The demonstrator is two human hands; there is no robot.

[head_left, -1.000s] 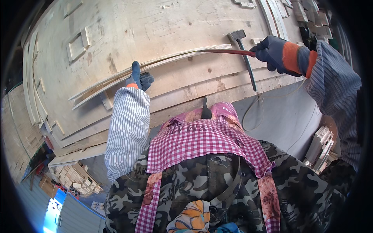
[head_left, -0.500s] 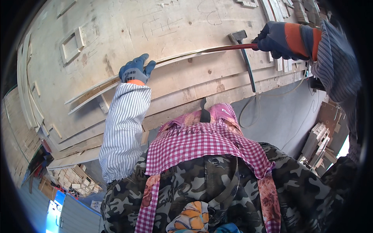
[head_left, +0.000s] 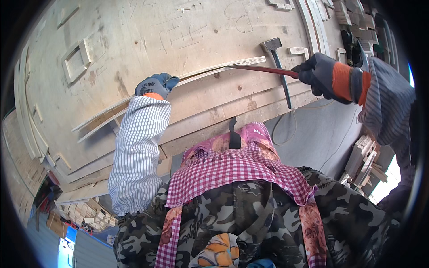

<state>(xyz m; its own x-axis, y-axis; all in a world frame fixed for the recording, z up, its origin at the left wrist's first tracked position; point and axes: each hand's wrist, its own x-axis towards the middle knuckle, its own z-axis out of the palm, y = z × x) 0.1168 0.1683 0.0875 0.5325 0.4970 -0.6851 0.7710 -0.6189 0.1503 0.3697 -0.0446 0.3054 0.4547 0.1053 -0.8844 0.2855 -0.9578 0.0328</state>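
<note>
Left hand (head_left: 156, 85), gloved, is closed over the middle of a long wooden strip pair (head_left: 210, 70) lying slantwise on the table (head_left: 178, 49), left end nearer, right end farther. Right hand (head_left: 322, 78), gloved too, is clenched around a flat red bar (head_left: 275, 70); bar points left, its dark tip at the strip pair, close to the right end; can't tell how deep it goes. Hands well apart, strip pair's right half between them, left end sticking out past left hand. Hammer (head_left: 278, 61) lies by the right end, bar crossing over its handle. Small rectangular wooden frame (head_left: 85, 50) sits far left; more long strips (head_left: 22, 102) along the table's left side.
</note>
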